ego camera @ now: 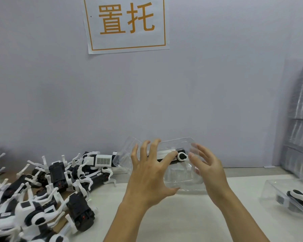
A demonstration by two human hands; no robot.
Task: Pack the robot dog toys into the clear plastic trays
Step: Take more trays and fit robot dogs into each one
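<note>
A clear plastic tray [182, 177] is lifted and tilted just above the white table, in the middle of the view. A black and white robot dog toy [182, 156] lies inside its upper part. My left hand [147, 175] grips the tray from the left, fingers spread and curled over it, with the index finger on the toy and the thumb under the tray's lower edge. My right hand [212, 172] touches the tray's right side with nearly straight fingers, partly seen through the plastic. A clear flap [124, 154] sticks out behind my left hand.
A pile of several loose robot dog toys [56, 173] covers the table's left side. A packed clear tray [287, 194] holding a toy lies at the right edge. A tall stack of empty clear trays [301, 119] stands at the back right. A paper sign [126, 23] hangs on the wall.
</note>
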